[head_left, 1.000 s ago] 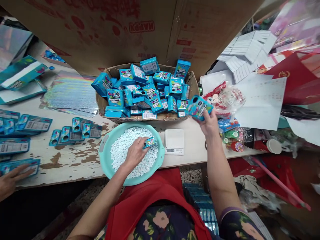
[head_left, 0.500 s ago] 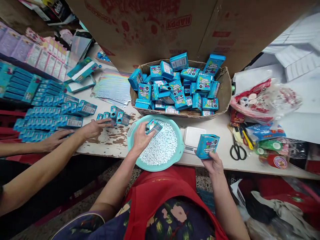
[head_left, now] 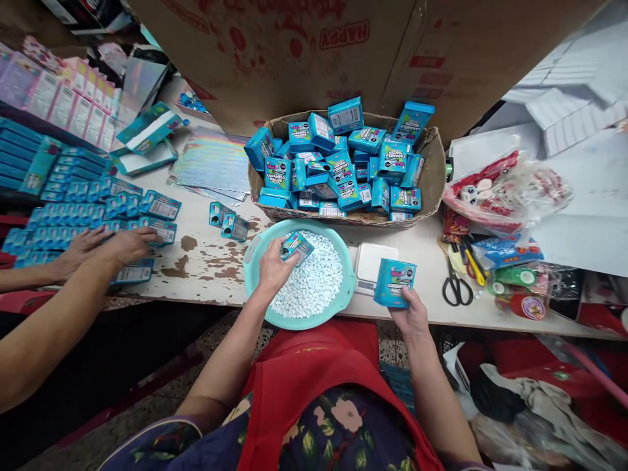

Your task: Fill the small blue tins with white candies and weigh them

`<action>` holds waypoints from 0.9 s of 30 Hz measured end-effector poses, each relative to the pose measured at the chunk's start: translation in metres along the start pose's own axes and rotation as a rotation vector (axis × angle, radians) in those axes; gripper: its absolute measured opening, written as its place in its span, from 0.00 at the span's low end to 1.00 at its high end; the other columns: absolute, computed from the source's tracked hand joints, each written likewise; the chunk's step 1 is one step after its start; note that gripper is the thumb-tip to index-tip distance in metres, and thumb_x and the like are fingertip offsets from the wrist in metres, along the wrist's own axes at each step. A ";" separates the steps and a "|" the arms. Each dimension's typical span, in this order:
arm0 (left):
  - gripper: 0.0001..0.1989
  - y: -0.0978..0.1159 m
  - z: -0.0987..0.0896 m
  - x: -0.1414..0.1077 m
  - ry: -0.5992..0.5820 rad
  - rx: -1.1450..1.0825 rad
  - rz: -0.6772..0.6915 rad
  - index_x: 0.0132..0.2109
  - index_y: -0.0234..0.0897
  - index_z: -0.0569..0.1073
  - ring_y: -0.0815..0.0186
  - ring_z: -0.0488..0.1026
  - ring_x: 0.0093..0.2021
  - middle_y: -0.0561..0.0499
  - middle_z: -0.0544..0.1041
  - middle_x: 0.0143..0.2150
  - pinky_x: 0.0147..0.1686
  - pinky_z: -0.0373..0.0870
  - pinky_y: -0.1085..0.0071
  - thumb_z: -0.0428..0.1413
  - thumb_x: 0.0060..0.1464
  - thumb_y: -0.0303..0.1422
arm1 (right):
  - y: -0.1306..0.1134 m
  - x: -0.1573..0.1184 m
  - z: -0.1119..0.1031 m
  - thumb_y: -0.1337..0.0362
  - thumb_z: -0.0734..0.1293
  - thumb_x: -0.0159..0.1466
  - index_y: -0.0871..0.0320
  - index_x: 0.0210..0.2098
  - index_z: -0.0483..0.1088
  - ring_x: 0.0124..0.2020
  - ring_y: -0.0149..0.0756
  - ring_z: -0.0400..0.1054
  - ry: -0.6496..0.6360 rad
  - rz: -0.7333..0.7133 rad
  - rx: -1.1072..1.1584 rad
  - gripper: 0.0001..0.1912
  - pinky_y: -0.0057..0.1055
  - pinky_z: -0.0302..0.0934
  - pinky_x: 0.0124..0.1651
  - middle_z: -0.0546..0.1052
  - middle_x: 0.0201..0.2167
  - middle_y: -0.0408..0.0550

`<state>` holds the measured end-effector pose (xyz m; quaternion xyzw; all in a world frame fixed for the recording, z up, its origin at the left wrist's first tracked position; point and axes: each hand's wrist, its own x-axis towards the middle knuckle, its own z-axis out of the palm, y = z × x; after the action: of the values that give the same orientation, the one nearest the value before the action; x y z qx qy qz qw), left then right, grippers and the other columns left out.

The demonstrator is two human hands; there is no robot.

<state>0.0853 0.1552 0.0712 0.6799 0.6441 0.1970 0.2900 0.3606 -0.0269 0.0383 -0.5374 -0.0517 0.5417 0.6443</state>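
Observation:
My left hand point(head_left: 275, 267) is closed round a small blue candy box point(head_left: 297, 247), held low over the white candies point(head_left: 309, 288) in a turquoise basin point(head_left: 252, 271). My right hand point(head_left: 411, 314) grips another blue candy box point(head_left: 395, 282) by its lower right corner, upright in front of a small white scale point(head_left: 375, 260). Behind the basin, a cardboard tray point(head_left: 426, 208) is heaped with similar blue boxes point(head_left: 343, 176). Whether either held box has anything inside, I cannot tell.
At left, a co-worker's hands point(head_left: 125, 248) touch rows of blue boxes point(head_left: 69, 216). Two boxes point(head_left: 228, 222) stand apart near the basin. Black scissors point(head_left: 457, 289), tape rolls point(head_left: 527, 276) and a plastic bag point(head_left: 510, 190) lie at right. A large carton point(head_left: 304, 65) rises behind.
The co-worker's hands have moved left with boxes, leaving two standing near the basin. My hands still hold their boxes, almost unmoved over the table; the whole view has shifted slightly.

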 end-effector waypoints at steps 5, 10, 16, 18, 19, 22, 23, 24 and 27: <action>0.19 -0.001 0.005 0.002 -0.012 -0.024 0.007 0.49 0.40 0.71 0.57 0.74 0.46 0.47 0.76 0.46 0.47 0.69 0.61 0.60 0.48 0.36 | -0.003 -0.004 -0.007 0.33 0.65 0.53 0.53 0.46 0.74 0.27 0.37 0.72 -0.107 0.047 -0.033 0.34 0.53 0.69 0.48 0.78 0.29 0.45; 0.20 0.003 0.002 0.004 0.012 -0.036 -0.014 0.48 0.39 0.72 0.58 0.74 0.45 0.48 0.76 0.45 0.47 0.69 0.62 0.61 0.47 0.37 | -0.020 0.007 -0.063 0.40 0.70 0.51 0.52 0.47 0.70 0.40 0.39 0.73 0.312 -0.128 -0.300 0.32 0.46 0.69 0.48 0.78 0.42 0.46; 0.19 0.009 -0.018 0.010 0.090 -0.027 -0.001 0.47 0.38 0.71 0.59 0.73 0.45 0.49 0.76 0.44 0.48 0.69 0.64 0.60 0.47 0.37 | -0.027 0.024 -0.147 0.38 0.60 0.54 0.66 0.52 0.69 0.52 0.60 0.67 0.518 0.067 -1.174 0.41 0.58 0.59 0.56 0.75 0.47 0.66; 0.20 0.007 -0.026 0.013 0.130 -0.034 -0.001 0.48 0.38 0.70 0.61 0.73 0.44 0.50 0.76 0.43 0.48 0.69 0.65 0.60 0.47 0.37 | -0.021 0.025 -0.145 0.38 0.61 0.53 0.70 0.56 0.65 0.60 0.68 0.58 0.558 0.027 -1.246 0.45 0.62 0.48 0.62 0.68 0.54 0.74; 0.20 0.005 -0.031 0.015 0.156 -0.036 -0.001 0.49 0.38 0.70 0.61 0.74 0.44 0.50 0.76 0.43 0.48 0.69 0.66 0.60 0.47 0.37 | -0.016 0.025 -0.139 0.38 0.61 0.53 0.72 0.60 0.61 0.63 0.70 0.53 0.588 -0.007 -1.299 0.49 0.63 0.44 0.63 0.64 0.58 0.76; 0.22 -0.003 -0.046 0.025 0.272 -0.028 0.000 0.50 0.38 0.69 0.62 0.73 0.44 0.50 0.75 0.44 0.48 0.69 0.67 0.60 0.47 0.37 | -0.001 0.024 -0.115 0.36 0.63 0.51 0.68 0.66 0.52 0.64 0.72 0.50 0.627 -0.079 -1.467 0.55 0.66 0.46 0.61 0.56 0.64 0.75; 0.23 -0.006 -0.050 0.031 0.325 -0.013 -0.009 0.51 0.37 0.69 0.62 0.73 0.44 0.49 0.75 0.44 0.48 0.69 0.67 0.60 0.48 0.37 | 0.002 0.025 -0.108 0.36 0.64 0.50 0.67 0.66 0.51 0.63 0.73 0.51 0.619 -0.074 -1.495 0.56 0.66 0.49 0.59 0.56 0.64 0.75; 0.23 -0.009 -0.055 0.037 0.382 0.012 -0.026 0.52 0.36 0.68 0.61 0.73 0.45 0.48 0.74 0.44 0.48 0.69 0.67 0.60 0.48 0.37 | 0.005 0.027 -0.103 0.36 0.66 0.49 0.67 0.67 0.50 0.63 0.73 0.52 0.617 -0.059 -1.501 0.57 0.66 0.50 0.59 0.57 0.63 0.75; 0.23 -0.023 -0.063 0.059 0.530 0.124 -0.087 0.51 0.34 0.67 0.56 0.70 0.51 0.43 0.72 0.48 0.52 0.66 0.63 0.59 0.49 0.35 | 0.006 0.032 -0.101 0.40 0.71 0.43 0.68 0.65 0.54 0.62 0.72 0.54 0.658 -0.030 -1.448 0.59 0.63 0.51 0.60 0.60 0.60 0.76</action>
<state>0.0326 0.2229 0.0973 0.5929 0.7368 0.3157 0.0774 0.4356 -0.0686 -0.0246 -0.9543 -0.2053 0.1782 0.1242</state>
